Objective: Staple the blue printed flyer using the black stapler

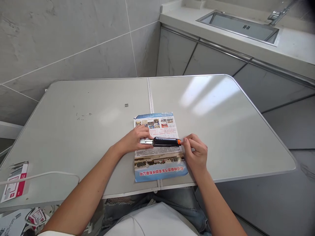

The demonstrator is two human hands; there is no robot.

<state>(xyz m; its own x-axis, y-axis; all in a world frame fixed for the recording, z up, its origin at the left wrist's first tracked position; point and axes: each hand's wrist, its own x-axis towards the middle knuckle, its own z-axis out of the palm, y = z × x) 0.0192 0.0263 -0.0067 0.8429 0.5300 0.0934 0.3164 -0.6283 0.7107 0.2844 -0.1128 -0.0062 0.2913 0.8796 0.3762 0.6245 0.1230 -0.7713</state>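
Observation:
A black stapler (165, 141) with an orange end and a metal front lies across a printed flyer (158, 164) on the grey folding table (221, 114). My left hand (136, 139) grips the stapler's metal end, fingers curled over it. My right hand (195, 152) pinches the orange end between thumb and fingers. The flyer lies flat near the table's front edge, with its blue band of text towards me.
A small strip of staples (126, 105) and scattered loose staples (82, 116) lie on the table's left half. A red and white card box (15, 182) and a white cable (44, 175) sit at the left corner. A counter with a steel sink (237, 26) stands behind.

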